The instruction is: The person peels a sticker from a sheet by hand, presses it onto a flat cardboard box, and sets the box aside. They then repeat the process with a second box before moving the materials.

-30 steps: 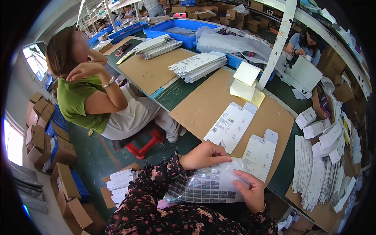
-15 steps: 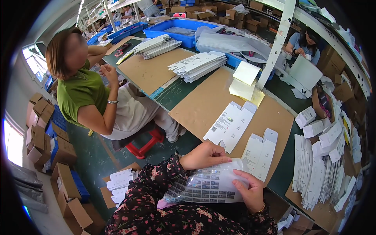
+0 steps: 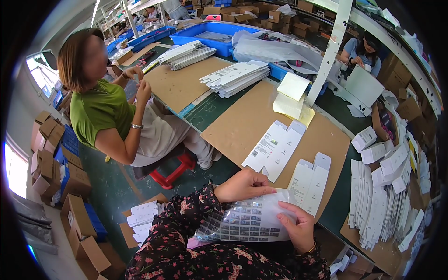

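- Left hand point(image 3: 245, 185): grasping the upper edge of a label sheet point(image 3: 247, 220), thumb laid along that edge.
- Right hand point(image 3: 302, 227): pinching the sheet's right side between thumb and fingers; whether anything lies under the palm, cannot tell.
- Label sheet: held above the lap, just off the near edge of the table point(image 3: 335, 211); glossy, rows of small dark silvery rectangles, blank whitish area toward the right hand.
- Beyond the hands: two flat white cartons, one left point(image 3: 275, 149) and one right point(image 3: 309, 185), apart on a brown cardboard sheet point(image 3: 228, 126) covering part of the table.
- Yellow papers point(image 3: 291, 102): past the left carton, near a white post point(image 3: 330, 56).
- Farther: stacked flat cartons point(image 3: 235, 78); behind them, a blue bin point(image 3: 203, 37).
- Right side: many folded white cartons point(image 3: 368, 200), packed in rows.
- Left side: co-worker in a green top point(image 3: 100, 112), seated on a red stool point(image 3: 175, 173), both forearms raised.
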`<move>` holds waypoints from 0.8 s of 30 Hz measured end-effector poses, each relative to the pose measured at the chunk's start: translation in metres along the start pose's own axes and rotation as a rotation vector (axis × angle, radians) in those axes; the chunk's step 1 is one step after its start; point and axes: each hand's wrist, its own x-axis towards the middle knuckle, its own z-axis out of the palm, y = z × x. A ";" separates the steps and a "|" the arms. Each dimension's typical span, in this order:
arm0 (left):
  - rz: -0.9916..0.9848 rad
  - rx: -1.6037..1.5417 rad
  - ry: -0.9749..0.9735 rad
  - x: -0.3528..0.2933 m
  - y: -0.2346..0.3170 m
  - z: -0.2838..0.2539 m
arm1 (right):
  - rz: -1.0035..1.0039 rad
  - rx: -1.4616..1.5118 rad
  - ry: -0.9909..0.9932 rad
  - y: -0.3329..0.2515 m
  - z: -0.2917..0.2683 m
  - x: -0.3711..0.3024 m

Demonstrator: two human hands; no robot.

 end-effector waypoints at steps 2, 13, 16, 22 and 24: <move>-0.012 0.001 -0.005 -0.002 0.001 0.002 | -0.002 0.000 0.004 0.000 0.001 -0.003; -0.082 -0.074 0.011 -0.005 0.005 0.002 | 0.009 0.019 0.040 0.000 0.006 -0.008; -0.170 -0.105 -0.010 0.000 0.003 -0.009 | -0.017 0.082 0.044 0.000 0.008 0.002; -0.207 -0.230 -0.093 0.013 0.009 -0.013 | -0.089 0.108 0.065 0.003 0.003 0.004; -0.204 -0.245 -0.108 0.012 0.008 -0.013 | -0.104 0.103 0.096 0.007 0.003 0.001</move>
